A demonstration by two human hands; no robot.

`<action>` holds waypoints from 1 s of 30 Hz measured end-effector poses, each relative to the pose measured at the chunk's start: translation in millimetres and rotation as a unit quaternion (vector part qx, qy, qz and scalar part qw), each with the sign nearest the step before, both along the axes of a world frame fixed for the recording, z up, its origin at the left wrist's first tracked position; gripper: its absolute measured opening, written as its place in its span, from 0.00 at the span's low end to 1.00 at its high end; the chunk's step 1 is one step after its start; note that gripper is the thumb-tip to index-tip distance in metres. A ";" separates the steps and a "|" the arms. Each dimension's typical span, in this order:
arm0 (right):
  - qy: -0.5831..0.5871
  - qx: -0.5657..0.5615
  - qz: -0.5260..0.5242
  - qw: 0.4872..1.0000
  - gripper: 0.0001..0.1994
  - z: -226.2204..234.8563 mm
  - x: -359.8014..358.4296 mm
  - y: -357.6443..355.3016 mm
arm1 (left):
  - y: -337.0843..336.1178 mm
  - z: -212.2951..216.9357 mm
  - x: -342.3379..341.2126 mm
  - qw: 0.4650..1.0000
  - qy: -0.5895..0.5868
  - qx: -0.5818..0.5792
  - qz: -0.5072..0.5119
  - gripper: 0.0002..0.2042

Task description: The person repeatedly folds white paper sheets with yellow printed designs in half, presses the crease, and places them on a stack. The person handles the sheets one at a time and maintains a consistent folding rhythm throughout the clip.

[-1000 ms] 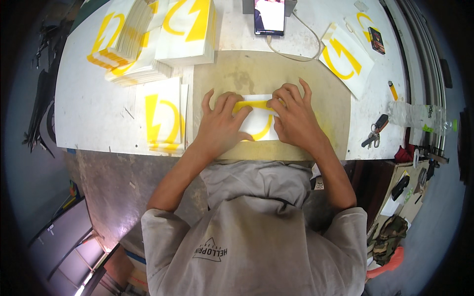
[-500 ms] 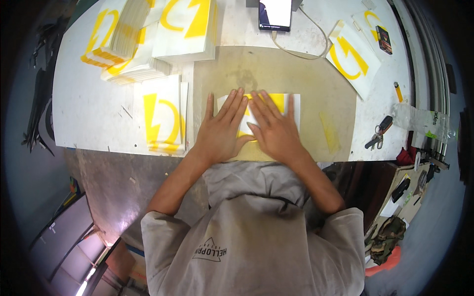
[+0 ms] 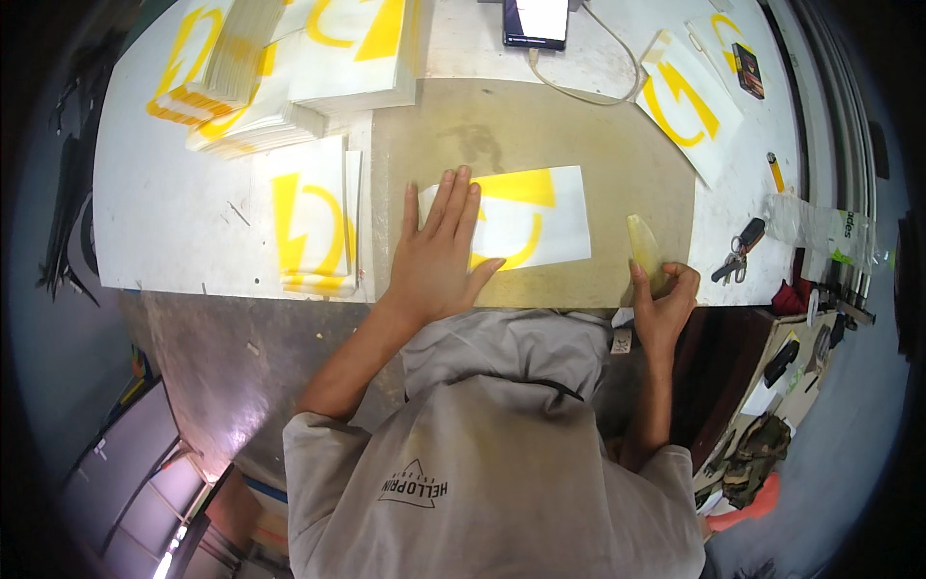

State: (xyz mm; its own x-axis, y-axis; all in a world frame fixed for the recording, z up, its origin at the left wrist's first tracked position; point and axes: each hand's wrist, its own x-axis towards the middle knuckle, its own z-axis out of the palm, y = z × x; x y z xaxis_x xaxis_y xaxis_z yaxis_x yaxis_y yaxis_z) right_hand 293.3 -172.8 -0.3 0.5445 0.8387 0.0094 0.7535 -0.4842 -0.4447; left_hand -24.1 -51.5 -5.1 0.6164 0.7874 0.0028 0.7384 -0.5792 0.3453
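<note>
A white paper piece with a yellow print (image 3: 564, 222) lies on the tan work mat (image 3: 579, 125) in front of me. My left hand (image 3: 439, 241) rests flat on its left part, fingers stretched out and thumb spread toward the lower edge. Off to the right, my right hand (image 3: 664, 301) pinches a flat, translucent yellowish strip (image 3: 642, 246) by its near end. The strip's far end is tipped up from the mat. Part of the print is covered by my left hand.
Stacks of yellow-printed white paper (image 3: 357, 77) stand at the back left, with a smaller pile (image 3: 313, 222) nearer. A phone (image 3: 535, 24) with a cable (image 3: 588, 96) is at the back. To the right lie printed sheets (image 3: 690, 111), a small dark box (image 3: 748, 72), keys (image 3: 739, 253) and a yellow lighter (image 3: 775, 172).
My right hand has left the paper, moved right and taken hold of the yellowish strip that lay on the mat. The left hand stays on the paper, which now sits slightly tilted.
</note>
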 end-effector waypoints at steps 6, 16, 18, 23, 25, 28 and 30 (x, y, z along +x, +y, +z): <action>0.154 0.259 0.117 0.946 0.11 -11.5 -87.5 48.7 | 1.9 -0.2 -0.3 1.000 -0.004 0.000 -0.007 0.44; -0.053 0.206 0.168 0.963 0.14 -16.1 -95.6 75.5 | 1.6 0.8 -0.6 1.000 0.007 -0.025 -0.004 0.45; 0.000 0.210 0.257 0.943 0.13 -14.3 -106.6 46.8 | 1.8 -1.0 2.9 1.000 0.006 -0.028 -0.008 0.45; -0.019 0.188 0.155 0.970 0.14 -16.6 -66.5 11.8 | -0.6 -2.4 -0.4 1.000 -0.004 -0.016 -0.001 0.46; -0.032 0.148 0.054 0.987 0.14 -6.0 -46.6 10.8 | -3.6 -4.2 5.3 0.998 -0.014 0.022 0.061 0.43; 0.032 0.235 0.120 0.964 0.13 1.3 -43.3 16.0 | -14.5 1.9 27.5 0.988 0.010 -0.007 0.151 0.39; 0.055 0.263 0.164 0.949 0.14 5.5 -50.1 30.4 | -17.8 8.8 31.0 0.985 0.004 -0.031 0.170 0.35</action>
